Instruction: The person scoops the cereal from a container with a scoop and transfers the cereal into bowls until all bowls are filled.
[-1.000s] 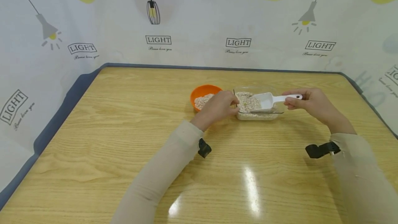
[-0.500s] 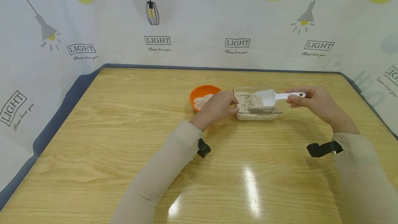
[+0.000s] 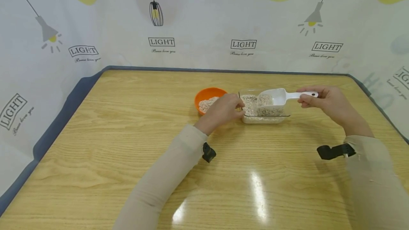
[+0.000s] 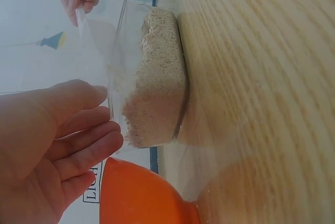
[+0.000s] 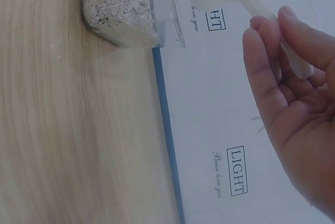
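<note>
My right hand (image 3: 326, 104) grips the handle of a white scoop (image 3: 277, 97), thumb and fingers pinching it near its end. Some oat flakes (image 3: 265, 100) lie in the scoop, which is held tilted over a clear glass container (image 3: 266, 119). More flakes (image 4: 159, 62) fill much of that container in the left wrist view. At its left end, my left hand (image 3: 223, 108) pinches the rim between thumb and fingers (image 4: 89, 143). An orange bowl (image 3: 200, 97) with flakes in it stands just left of the container, partly hidden behind the left hand.
Everything stands on a wood-grain table (image 3: 127, 123). A few loose crumbs (image 5: 109, 103) lie on it near the container. A white printed sheet (image 3: 198, 20) with lamp drawings hangs behind the table's far edge.
The scoop has lifted out of the flakes and moved slightly up and to the right, now carrying some. My right hand moved with it; the left hand stayed at the container's rim.
</note>
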{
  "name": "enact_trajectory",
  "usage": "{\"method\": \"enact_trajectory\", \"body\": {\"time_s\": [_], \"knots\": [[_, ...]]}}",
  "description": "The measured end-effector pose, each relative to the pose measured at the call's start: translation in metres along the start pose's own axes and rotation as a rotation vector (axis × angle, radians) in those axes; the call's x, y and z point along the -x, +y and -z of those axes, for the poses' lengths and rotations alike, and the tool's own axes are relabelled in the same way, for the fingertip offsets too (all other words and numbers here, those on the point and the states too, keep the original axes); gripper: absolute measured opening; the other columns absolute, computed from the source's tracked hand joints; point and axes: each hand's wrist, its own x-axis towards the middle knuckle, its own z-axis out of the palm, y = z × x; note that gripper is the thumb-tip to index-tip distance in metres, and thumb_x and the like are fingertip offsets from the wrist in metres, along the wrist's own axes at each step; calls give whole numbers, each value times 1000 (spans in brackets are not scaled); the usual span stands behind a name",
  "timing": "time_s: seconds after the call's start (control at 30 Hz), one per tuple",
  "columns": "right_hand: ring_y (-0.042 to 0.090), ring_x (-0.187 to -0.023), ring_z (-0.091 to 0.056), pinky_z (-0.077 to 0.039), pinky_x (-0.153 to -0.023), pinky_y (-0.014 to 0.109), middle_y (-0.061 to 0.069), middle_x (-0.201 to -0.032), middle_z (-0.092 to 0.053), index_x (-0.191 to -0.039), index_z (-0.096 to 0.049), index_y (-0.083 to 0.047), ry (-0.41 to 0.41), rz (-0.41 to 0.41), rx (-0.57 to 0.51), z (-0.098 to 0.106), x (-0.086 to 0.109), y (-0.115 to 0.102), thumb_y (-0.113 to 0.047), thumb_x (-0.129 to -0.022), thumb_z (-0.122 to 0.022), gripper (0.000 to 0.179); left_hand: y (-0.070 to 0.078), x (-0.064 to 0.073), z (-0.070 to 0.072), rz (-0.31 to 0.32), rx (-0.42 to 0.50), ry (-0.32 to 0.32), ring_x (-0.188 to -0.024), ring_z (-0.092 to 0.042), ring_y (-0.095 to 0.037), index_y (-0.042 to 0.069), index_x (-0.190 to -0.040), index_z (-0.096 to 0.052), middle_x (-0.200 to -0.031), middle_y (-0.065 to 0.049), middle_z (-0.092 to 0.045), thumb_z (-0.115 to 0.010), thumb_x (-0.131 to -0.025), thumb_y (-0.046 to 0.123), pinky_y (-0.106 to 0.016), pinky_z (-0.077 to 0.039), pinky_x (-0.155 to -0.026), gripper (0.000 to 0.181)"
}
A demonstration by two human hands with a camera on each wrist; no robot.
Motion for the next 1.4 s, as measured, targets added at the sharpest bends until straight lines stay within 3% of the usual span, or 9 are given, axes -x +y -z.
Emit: {"method": "enact_trajectory", "body": {"time_s": [0.23,0.3,0.4,0.5,0.7,0.83,1.03,1.27,1.4], "knots": [[9,-76,-66,-46,-73,13,-6,-86,-69,-118,-61,-5,-6,-33,39,1,1,-4,-22,-90,-58,33,-1,2,1,1,-5,0,-66,-32,-12,12,-61,-38,-66,-1,-31,-56,-90,17,-23,-24,-60,34],[9,-77,-66,-46,-73,13,-5,-87,-69,-118,-60,-4,-7,-36,51,1,0,-6,-24,-91,-58,35,-2,3,3,14,7,0,-68,-34,-12,11,-63,-44,-68,-1,-36,-56,-90,18,-23,-26,-61,30],[10,-78,-66,-46,-73,13,-3,-88,-69,-119,-59,-2,-8,-38,62,1,-1,-8,-26,-91,-58,37,-2,5,5,35,16,2,-75,-43,-11,9,-78,-64,-78,-1,-51,-57,-90,19,-21,-35,-66,17],[10,-79,-66,-45,-74,12,-4,-89,-69,-121,-59,-5,-14,-40,66,0,-3,-11,-27,-90,-58,38,-3,8,9,48,34,15,-83,-49,-12,8,-101,-69,-94,-1,-60,-58,-90,20,-22,-41,-73,20],[10,-79,-66,-45,-75,11,-7,-87,-69,-120,-60,-6,-13,-33,39,-4,-7,-16,-26,-90,-58,36,-7,12,18,41,63,45,-83,-50,-16,4,-98,-69,-93,-7,-61,-58,-89,15,-23,-40,-72,18],[9,-76,-66,-46,-75,13,-6,-86,-69,-119,-60,-3,-8,-8,10,-6,-11,-19,-22,-90,-59,34,-11,16,25,61,76,61,-96,-55,-18,2,-111,-65,-108,-9,-62,-59,-88,15,-25,-44,-81,26],[10,-75,-66,-48,-74,16,-4,-85,-69,-115,-64,-8,-12,32,-47,-11,-16,-23,-17,-90,-59,27,-19,23,37,71,32,105,-92,-57,-19,2,-107,-67,-102,-9,-64,-61,-87,15,-26,-45,-79,24],[10,-77,-66,-48,-75,16,-4,-87,-69,-115,-64,-13,-27,47,-40,-15,-20,-31,-19,-90,-59,27,-32,33,47,135,-14,116,-96,-57,-20,3,-111,-65,-107,-8,-63,-63,-87,17,-28,-45,-82,28],[10,-77,-66,-46,-76,14,-3,-87,-69,-118,-63,-9,-36,48,-19,-18,-23,-37,-22,-89,-60,32,-40,39,52,163,-19,119,-96,-56,-20,3,-111,-65,-107,-9,-62,-63,-87,18,-29,-45,-82,29]]}}
